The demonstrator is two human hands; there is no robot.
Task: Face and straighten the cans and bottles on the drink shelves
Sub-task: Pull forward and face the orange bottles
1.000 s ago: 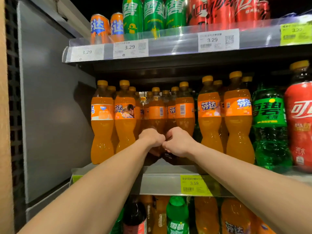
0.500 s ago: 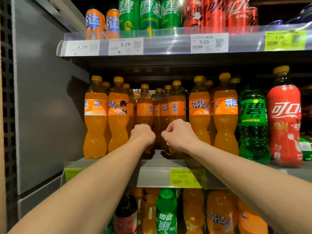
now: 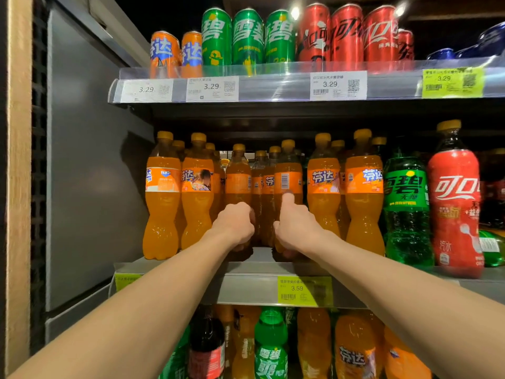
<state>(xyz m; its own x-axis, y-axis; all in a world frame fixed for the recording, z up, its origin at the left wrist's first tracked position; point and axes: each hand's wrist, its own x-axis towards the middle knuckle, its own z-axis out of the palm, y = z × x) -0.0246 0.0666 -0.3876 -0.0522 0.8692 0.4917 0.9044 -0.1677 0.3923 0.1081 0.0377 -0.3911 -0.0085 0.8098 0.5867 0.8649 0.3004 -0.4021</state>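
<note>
On the middle shelf (image 3: 246,272) of a drinks cooler, a person works two orange soda bottles set back in a gap in the front row. At far left, two orange bottles (image 3: 179,195) stand at the shelf edge with labels partly facing out. Next, the left hand (image 3: 235,224) curls around the waist of a recessed orange bottle (image 3: 238,176), its label turned so only plain orange and a strip of print show. Just beside it, the right hand (image 3: 293,228) grips a second recessed bottle (image 3: 288,176), thumb pressed up its front, barcode facing the aisle instead of the logo. Further right, two faced orange bottles (image 3: 344,187), a green bottle (image 3: 407,203) and a red cola bottle (image 3: 453,203) line the front. Cans fill the shelf above (image 3: 273,86).

The risks look plain enough. Both gripped bottles sit close among neighbours behind and beside them; pulling them forward together could drag or tip those, and a knock could run along the tight row. The shelf has only a low front edge, so a bottle drawn too far could topple off onto the stock below. With the grips low on the waists, the tall bottles may rock as they slide. Turning both at once also risks leaving the barcode still outward.
</note>
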